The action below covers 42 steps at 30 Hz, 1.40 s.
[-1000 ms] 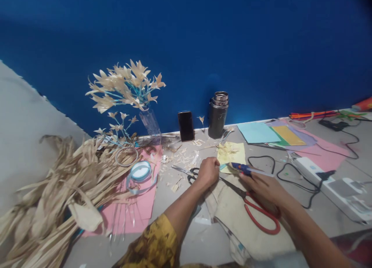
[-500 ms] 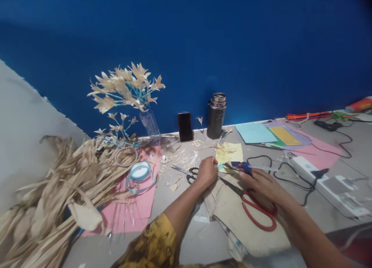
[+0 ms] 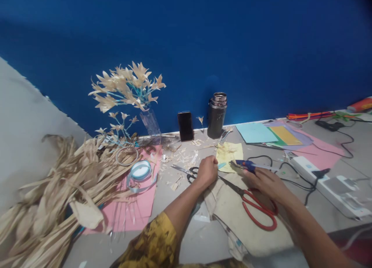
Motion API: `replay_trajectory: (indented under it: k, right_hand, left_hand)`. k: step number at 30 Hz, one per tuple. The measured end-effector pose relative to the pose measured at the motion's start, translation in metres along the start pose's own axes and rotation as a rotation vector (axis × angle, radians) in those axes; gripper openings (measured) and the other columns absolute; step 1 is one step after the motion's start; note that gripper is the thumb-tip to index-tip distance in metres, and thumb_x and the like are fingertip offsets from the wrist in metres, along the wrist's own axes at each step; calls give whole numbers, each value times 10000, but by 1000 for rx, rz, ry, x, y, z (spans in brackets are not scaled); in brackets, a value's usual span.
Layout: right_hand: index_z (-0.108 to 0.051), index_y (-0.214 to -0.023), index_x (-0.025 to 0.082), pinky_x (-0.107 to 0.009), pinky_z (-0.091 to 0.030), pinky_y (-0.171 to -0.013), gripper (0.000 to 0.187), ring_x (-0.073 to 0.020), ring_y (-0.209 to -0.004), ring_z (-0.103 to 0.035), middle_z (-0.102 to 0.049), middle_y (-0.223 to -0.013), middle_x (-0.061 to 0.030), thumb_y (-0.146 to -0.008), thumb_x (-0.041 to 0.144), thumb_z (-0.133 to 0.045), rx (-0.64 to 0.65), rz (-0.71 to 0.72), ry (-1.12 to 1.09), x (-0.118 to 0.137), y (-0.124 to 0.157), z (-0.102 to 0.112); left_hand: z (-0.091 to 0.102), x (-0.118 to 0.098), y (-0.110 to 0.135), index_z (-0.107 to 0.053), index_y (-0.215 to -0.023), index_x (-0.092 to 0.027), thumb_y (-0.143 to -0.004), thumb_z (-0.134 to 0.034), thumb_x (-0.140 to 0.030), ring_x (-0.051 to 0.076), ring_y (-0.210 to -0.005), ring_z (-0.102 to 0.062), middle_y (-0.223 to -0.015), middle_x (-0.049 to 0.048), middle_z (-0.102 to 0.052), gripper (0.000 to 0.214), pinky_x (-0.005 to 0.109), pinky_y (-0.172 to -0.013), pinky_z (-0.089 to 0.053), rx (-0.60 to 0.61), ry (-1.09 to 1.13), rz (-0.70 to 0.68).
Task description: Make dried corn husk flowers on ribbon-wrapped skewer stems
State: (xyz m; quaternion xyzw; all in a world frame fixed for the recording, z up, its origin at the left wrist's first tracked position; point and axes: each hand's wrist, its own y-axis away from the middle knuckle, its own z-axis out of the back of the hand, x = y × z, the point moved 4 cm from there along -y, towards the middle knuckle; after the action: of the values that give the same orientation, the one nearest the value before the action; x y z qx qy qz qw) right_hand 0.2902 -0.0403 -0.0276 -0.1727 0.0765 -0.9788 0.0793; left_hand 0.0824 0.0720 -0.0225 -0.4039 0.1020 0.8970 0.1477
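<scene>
My left hand is closed in a pinch, with a small light-blue strip sticking out from its fingertips. My right hand grips a blue glue gun, its nozzle pointing left, a short gap away from the strip. Behind them a yellow paper sheet carries dry scraps. Large scissors with red handles lie on a beige cloth below my hands. Smaller scissors with black handles rest left of my left hand, partly covered by it.
Dried corn husks pile up at the left, beside a roll of light-blue ribbon on pink paper. Husk flowers stand in a clear vase. A phone, a flask and a white power strip are around.
My right hand has drawn the glue gun slightly to the right, away from the light-blue strip. My left hand has stayed nearly still, still pinching.
</scene>
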Motion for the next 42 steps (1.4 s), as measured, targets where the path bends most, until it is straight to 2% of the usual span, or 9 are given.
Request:
replay_trajectory:
  k: [3, 9, 16, 20, 27, 30, 34, 37, 42]
  right_hand:
    - [-730, -1125, 270, -478, -557, -901, 295, -327, -1035, -674, -746, -1020, -94, -973, 391, -508, -20, -14, -8, -3, 4, 11]
    - [-658, -969, 219, -370, -518, -723, 369, -284, -830, -690, -719, -911, -125, -1006, 422, -351, 11, -122, -13, 13, 0, 11]
    - [-598, -932, 157, -331, -403, -657, 187, -262, -743, -654, -707, -854, -153, -972, 283, -466, 120, -216, 70, 15, -6, 5]
    - [-604, -941, 168, -329, -407, -676, 184, -264, -777, -657, -696, -867, -140, -975, 250, -444, 133, -226, 66, 13, -6, 3]
    - [-678, -1028, 176, -375, -460, -862, 291, -292, -989, -637, -691, -1073, -150, -786, 110, -530, 112, -21, 96, 13, -11, 11]
    - [-708, -1105, 188, -430, -458, -934, 355, -332, -1096, -622, -687, -1225, -168, -785, 158, -557, -69, -63, 45, 28, -9, 30]
    - [-729, -890, 215, -369, -515, -748, 280, -273, -822, -684, -760, -905, -99, -913, 436, -560, -292, -350, -528, 71, -9, 37]
    - [-723, -895, 195, -329, -514, -675, 353, -244, -753, -685, -771, -855, -81, -819, 538, -686, -339, -423, -1038, 107, -20, 20]
    - [-663, -798, 190, -263, -470, -522, 403, -143, -518, -580, -653, -615, 26, -643, 503, -864, -611, -580, -1413, 115, -29, -4]
  left_hand:
    - [5, -2, 0, -699, -795, -185, -726, -561, -31, 189, -772, -629, -791, 46, -717, 218, 263, -723, -446, -27, 23, -1]
    - [25, -8, 2, -699, -836, -198, -755, -585, -89, 177, -802, -636, -856, 21, -731, 178, 264, -753, -458, -115, 101, -26]
    - [55, 3, -2, -640, -699, -198, -709, -575, -46, 181, -780, -633, -746, 16, -667, 165, 286, -755, -474, -208, 219, 16]
    - [75, 10, 5, -657, -869, -179, -758, -611, -155, 137, -558, -603, -695, -1, -642, 122, 257, -553, -464, -209, 411, 66]
    - [64, -1, 38, -632, -916, -143, -780, -688, -181, 128, -570, -659, -635, 21, -672, 152, 213, -537, -505, -143, 895, 157]
    - [51, -7, 47, -634, -893, -142, -747, -748, -131, 127, -611, -681, -670, 28, -686, 185, 196, -548, -519, -109, 1176, 248]
    - [31, -19, 57, -644, -909, -132, -719, -785, -94, 135, -642, -691, -703, 42, -690, 240, 188, -546, -523, -94, 1389, 344]
    - [15, -29, 63, -641, -887, -132, -679, -815, -95, 120, -595, -663, -661, 22, -670, 273, 194, -555, -524, -113, 1472, 342]
    - [-3, -39, 69, -648, -868, -136, -596, -865, -159, 87, -527, -603, -620, -14, -646, 349, 200, -565, -506, -119, 1509, 320]
